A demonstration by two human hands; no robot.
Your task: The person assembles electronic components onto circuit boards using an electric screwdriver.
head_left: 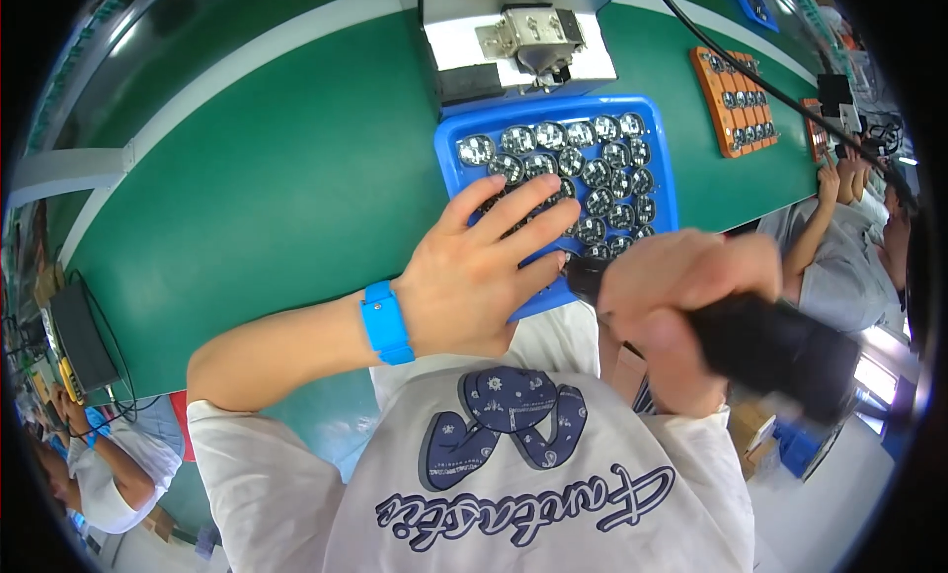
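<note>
A blue tray [668, 178] holds rows of small round parts [597, 173] with shiny, clear-looking tops and dark rims. My left hand [474, 252], with a blue wrist strap [385, 321], reaches over the tray's near left part. Its fingers are spread over the parts and hide some of them; whether they press on one I cannot tell. At the tray's near right corner, my right hand [681, 296] is closed around a thick black electric screwdriver [780, 351], blurred by motion. The tool's narrow nose points left toward the tray, close to my left thumb; its tip is hidden.
Behind the tray stands a metal-fronted machine [538, 44]. Orange racks [716, 99] with similar round parts lie at the right on the green table [296, 178]. A black cable [760, 79] crosses the upper right. Other people sit at far left and right; a black box [81, 331] is at left.
</note>
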